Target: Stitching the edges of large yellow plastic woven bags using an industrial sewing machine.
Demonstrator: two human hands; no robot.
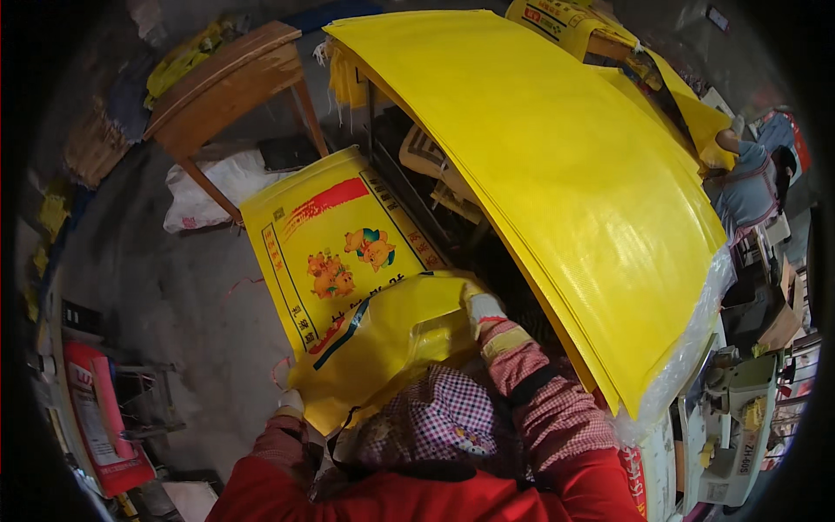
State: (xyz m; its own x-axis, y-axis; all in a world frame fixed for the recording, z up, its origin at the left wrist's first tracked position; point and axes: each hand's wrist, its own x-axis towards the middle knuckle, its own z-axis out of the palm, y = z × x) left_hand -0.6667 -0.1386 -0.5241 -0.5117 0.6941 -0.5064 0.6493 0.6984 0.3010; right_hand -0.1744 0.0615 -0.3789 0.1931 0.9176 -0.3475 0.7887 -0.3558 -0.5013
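A yellow printed woven sack (396, 326) is folded back toward me, its plain side bulging upward. My right hand (484, 309), in a white glove, grips its far right edge. At the sack's lower left corner, my gloved left hand (290, 403) is closed on the edge, its fingers partly hidden. Beneath and beyond it lies another part of yellow sacking (296, 239), printed with cartoon pigs, a red stripe and dark borders. Whether that is the same sack or a separate one I cannot tell.
To the right, a large stack of plain yellow sheets (531, 148) overhangs a table. A wooden table (222, 83) stands far left near a white bag (213, 191). A red package (100, 426) sits at the left. Another person (748, 187) works at the far right, beside a sewing machine (739, 426).
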